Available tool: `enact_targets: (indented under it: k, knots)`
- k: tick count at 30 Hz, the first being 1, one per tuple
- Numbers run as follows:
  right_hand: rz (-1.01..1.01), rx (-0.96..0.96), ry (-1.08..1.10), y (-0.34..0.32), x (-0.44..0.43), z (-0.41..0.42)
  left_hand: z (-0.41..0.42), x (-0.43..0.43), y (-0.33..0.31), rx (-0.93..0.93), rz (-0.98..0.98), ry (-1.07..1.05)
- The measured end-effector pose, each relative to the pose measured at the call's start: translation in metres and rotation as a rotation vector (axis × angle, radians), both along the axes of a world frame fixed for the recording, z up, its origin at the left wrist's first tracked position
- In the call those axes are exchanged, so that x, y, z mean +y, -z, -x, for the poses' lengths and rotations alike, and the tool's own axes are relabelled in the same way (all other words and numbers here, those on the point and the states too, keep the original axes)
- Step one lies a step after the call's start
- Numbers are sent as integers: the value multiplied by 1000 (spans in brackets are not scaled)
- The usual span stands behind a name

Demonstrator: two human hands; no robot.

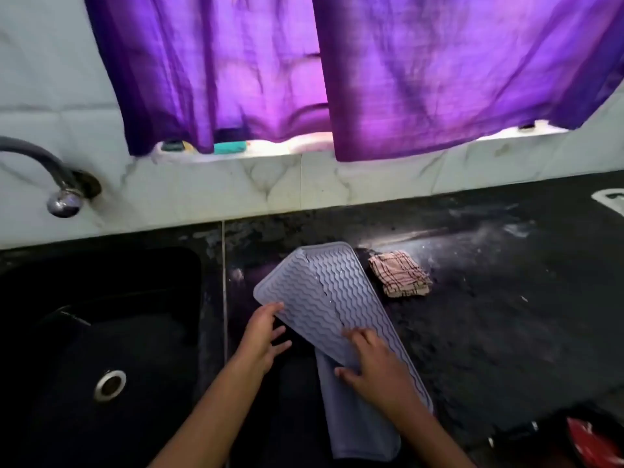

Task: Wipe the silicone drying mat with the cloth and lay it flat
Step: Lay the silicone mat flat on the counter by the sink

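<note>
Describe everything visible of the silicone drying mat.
The silicone drying mat is pale lilac-grey, with wavy ridges, a raised rim and rounded corners; it looks flexible. It lies slantwise on the dark countertop, not flat: a crease runs along its length, and its near end droops over the counter's front edge, showing a smooth underside. The left hand touches its left edge; the right hand rests on its near part, grip unclear. A checked cloth lies just beyond its right edge.

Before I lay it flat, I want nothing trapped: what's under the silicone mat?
Black counter shows around the silicone mat; the checked cloth lies beside it, not under. What its middle covers cannot be seen.
</note>
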State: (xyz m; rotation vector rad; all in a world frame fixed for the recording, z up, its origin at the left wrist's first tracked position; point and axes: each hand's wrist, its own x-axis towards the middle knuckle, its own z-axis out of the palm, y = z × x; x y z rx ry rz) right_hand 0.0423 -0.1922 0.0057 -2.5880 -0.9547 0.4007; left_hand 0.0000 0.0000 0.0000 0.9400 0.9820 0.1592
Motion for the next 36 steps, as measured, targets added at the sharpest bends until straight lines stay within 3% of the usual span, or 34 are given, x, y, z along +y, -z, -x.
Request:
enact_targets:
  k: [5,9,17,21,24,36]
  knots:
    - [126,3,39,8,2,6,-14,9,11,-33,125,-83]
    - [61,-15,55,2,6,8,-28,16,14,-67,86,-116]
    - [-76,29,-83,-37,65,36,-19,84,3,-32,-752,2]
    - [-5,95,-210,-24,102,59,-6,111,4,236,-1066,190]
    - [57,58,-235,-13,105,59,-1,109,8,363,-1129,318]
    - [49,-20,86,4,24,-53,-42,5,41,212,-1364,581]
